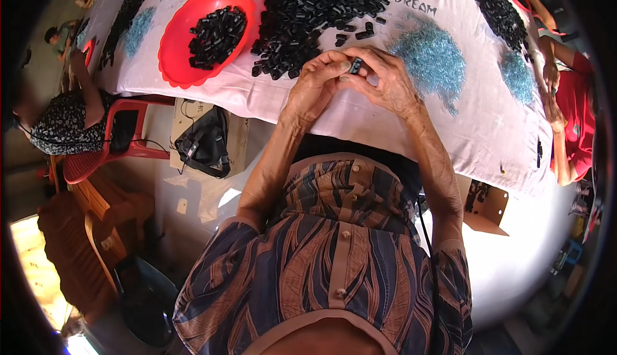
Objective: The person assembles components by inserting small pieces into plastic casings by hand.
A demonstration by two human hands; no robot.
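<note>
Between the fingertips of both hands, over the table's near edge, is a small black plastic piece (pixel 355 65) with a light bluish mark on its end. My left hand (pixel 319 80) is closed, thumb and fingers pinching it from the left. From the right, my right hand (pixel 384 80) pinches it too, fingers bent. Just beyond the hands spreads a large pile of similar black pieces (pixel 315 8). A heap of thin, clear bluish bits (pixel 432 59) lies to the right of my right hand. More black pieces fill part of a red plastic basin (pixel 173 40) on the left.
A pale pink printed cloth (pixel 257 101) covers the table. Other people sit at the left (pixel 71 117) and right (pixel 572 110), near further black and bluish heaps. Below the table are a red chair (pixel 122 136), a cardboard box with a black bag (pixel 209 139), and another carton (pixel 488 208).
</note>
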